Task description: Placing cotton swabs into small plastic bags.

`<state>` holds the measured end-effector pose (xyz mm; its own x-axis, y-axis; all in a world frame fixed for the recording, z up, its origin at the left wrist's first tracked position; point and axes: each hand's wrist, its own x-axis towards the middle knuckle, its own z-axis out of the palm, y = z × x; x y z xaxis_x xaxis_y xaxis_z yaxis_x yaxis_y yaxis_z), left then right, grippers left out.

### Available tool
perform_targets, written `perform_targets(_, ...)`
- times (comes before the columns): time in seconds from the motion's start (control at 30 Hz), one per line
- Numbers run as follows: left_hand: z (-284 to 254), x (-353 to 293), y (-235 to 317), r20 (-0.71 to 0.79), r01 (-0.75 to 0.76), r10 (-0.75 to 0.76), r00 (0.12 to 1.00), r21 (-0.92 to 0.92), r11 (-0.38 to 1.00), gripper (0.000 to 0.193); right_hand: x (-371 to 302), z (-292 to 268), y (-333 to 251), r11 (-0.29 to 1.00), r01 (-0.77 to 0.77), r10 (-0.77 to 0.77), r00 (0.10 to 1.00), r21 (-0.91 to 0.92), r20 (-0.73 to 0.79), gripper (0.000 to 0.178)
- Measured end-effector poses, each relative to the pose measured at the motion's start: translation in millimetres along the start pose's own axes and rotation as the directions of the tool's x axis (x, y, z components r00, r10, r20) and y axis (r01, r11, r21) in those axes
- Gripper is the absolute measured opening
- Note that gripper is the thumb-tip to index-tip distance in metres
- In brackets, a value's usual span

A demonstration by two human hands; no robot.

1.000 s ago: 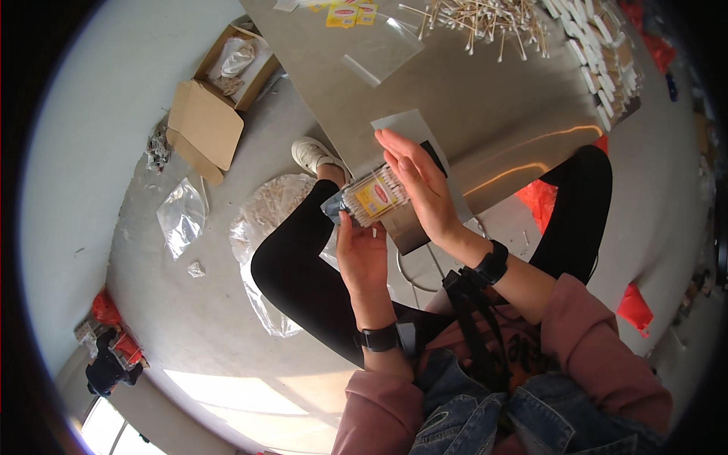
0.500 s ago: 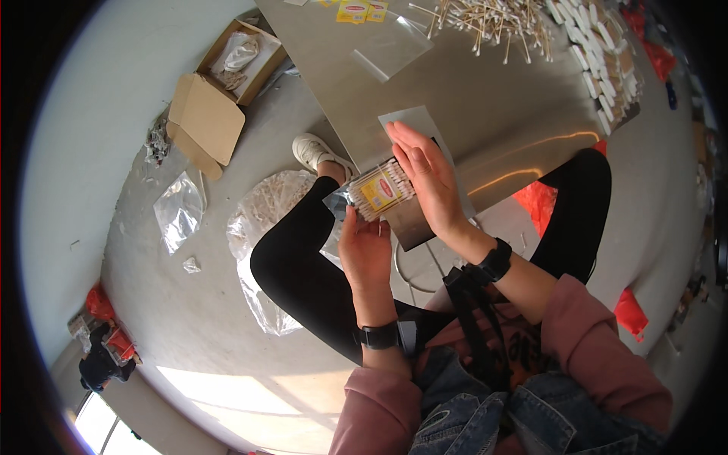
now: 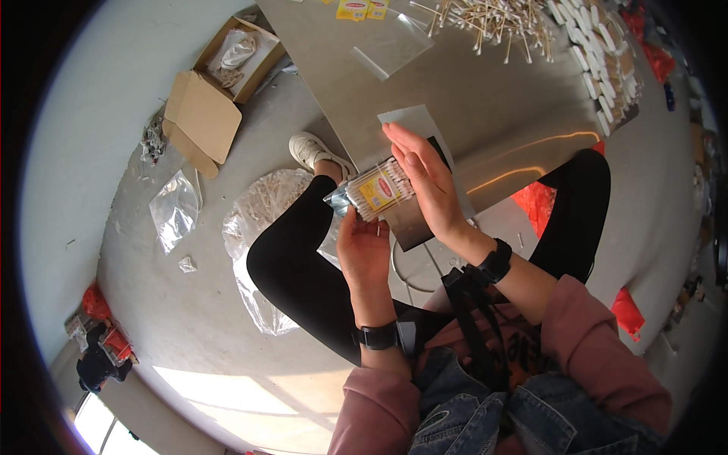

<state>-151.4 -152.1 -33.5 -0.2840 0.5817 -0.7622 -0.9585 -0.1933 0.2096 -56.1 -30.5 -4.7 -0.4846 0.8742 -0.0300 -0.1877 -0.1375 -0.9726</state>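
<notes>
A pack of cotton swabs in a clear plastic bag, with a yellow and red label, is held at the table's near corner. My left hand is closed on its lower left side, thumb up along the edge; some fingers are hidden beneath. The clear bag end sticks out past the swab tips on the left. My right hand lies flat along the right end of the pack, its fingers stretched out together and its palm at the swab tips.
On the metal table lie a clear bag, yellow labels, loose cotton swabs and stacked white-tipped bundles. An open cardboard box and a large plastic bag are on the floor at left.
The clear bag end left of the swabs looks slightly more puffed out. Both hands stay almost in place on the pack.
</notes>
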Motion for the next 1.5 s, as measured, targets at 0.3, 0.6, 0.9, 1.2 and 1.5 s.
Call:
perform_targets(0.3,8.2,-4.1,-3.2,-0.009,-0.049,0.049,0.999,0.043,0.998,0.015,-1.3,3.5,-5.7,0.998,-0.001,0.004,0.999,-0.069,0.037,0.054)
perform_targets(0.6,21.4,-8.5,-10.9,-0.049,-0.321,0.368,0.928,0.394,0.861,0.015,-1.5,2.2,-4.2,0.998,0.015,-0.012,0.999,-0.058,0.048,0.055)
perform_targets(0.9,28.5,-11.1,-17.7,0.051,-0.430,0.535,0.843,0.663,0.613,0.016,-2.3,0.9,-1.9,0.999,0.000,0.003,0.998,-0.040,0.058,0.053)
perform_targets(1.2,32.3,-12.8,-18.7,0.080,-0.450,0.519,0.851,0.620,0.643,0.019,-0.7,0.1,-2.8,1.000,-0.001,0.002,0.999,-0.024,0.052,0.054)
perform_targets(1.5,33.3,-16.0,-17.5,0.003,-0.429,0.506,0.862,0.536,0.727,0.015,-1.7,-0.2,0.2,0.999,-0.003,0.003,1.000,0.033,-0.001,0.051)
